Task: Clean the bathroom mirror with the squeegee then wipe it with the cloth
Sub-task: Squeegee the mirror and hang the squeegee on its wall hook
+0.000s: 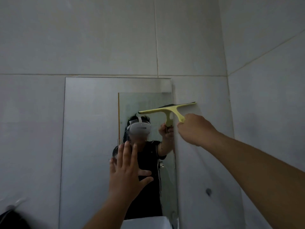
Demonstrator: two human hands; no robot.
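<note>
Evidently the squeegee pass is under way: the right hand (193,129) grips the yellow squeegee (166,111) at the mirror (92,129)'s upper right edge, the left hand (127,169) spread flat on the glass. Streaks remain; no cloth in view, so wiping is left.

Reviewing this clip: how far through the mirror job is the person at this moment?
Squeegee stage, under way. The right hand grips the yellow squeegee, its blade across the mirror's upper right edge, partly over the tiled wall. The left hand is spread open in front of the glass. Hazy streaks show above the blade, so little looks finished. No cloth is in view; wiping is left.
</note>
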